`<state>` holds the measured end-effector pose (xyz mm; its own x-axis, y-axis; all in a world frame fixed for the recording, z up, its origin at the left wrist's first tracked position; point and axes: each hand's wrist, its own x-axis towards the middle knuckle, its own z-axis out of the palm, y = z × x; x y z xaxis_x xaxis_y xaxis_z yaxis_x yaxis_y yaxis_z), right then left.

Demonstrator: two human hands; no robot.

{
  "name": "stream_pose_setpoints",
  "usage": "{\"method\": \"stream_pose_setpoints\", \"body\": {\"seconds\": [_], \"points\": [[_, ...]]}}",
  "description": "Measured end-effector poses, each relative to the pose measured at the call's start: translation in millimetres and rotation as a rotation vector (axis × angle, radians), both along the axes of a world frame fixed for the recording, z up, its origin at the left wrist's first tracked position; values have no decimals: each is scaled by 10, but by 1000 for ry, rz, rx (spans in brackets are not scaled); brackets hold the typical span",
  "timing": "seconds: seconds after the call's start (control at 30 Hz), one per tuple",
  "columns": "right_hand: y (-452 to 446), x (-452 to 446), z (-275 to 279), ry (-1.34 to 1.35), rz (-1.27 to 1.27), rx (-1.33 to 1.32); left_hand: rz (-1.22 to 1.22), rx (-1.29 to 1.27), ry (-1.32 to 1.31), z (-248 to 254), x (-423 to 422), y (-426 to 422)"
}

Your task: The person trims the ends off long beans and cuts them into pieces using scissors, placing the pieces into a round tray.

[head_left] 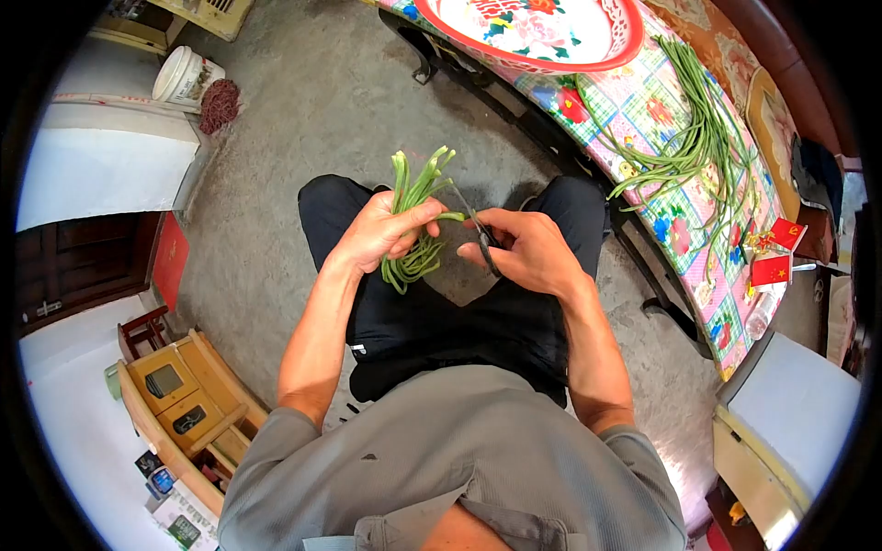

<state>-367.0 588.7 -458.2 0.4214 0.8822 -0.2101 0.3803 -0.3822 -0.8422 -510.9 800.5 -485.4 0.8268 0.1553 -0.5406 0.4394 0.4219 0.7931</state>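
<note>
A bunch of long green beans (413, 262) is gripped in my left hand (390, 228), above my lap. Pale cut-looking ends stick up over the fingers, and the lower part of the bunch hangs in loops beneath. One stem pokes out sideways toward my right hand (528, 246), which is closed around the dark handles of a pair of scissors (484, 241). The thin blades point up and left, close beside that stem; whether they touch it I cannot tell. More long green beans (689, 138) lie spread on the table at the right.
On the flower-patterned tablecloth (680, 234) stands a red-rimmed enamel basin (602, 64), with small red flags (772, 269) near the table's right end. A white bucket (184, 75) is on the concrete floor (266, 110) at upper left. A wooden cabinet (188, 395) stands at lower left.
</note>
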Motion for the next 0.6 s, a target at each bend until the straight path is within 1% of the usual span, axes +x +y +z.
{"method": "stream_pose_setpoints", "body": {"seconds": [0.17,0.3,0.43,0.6], "points": [[-28,-47,-105,106,-59,30,-14,-4,5,2,12,-2],[-57,-55,-129,122,-57,-6,-21,7,13,-6,19,-6],[-78,-78,-161,148,-65,23,24,1,37,71,44,-44],[-80,-101,-182,148,-64,40,34,32,46,45,27,-38]]}}
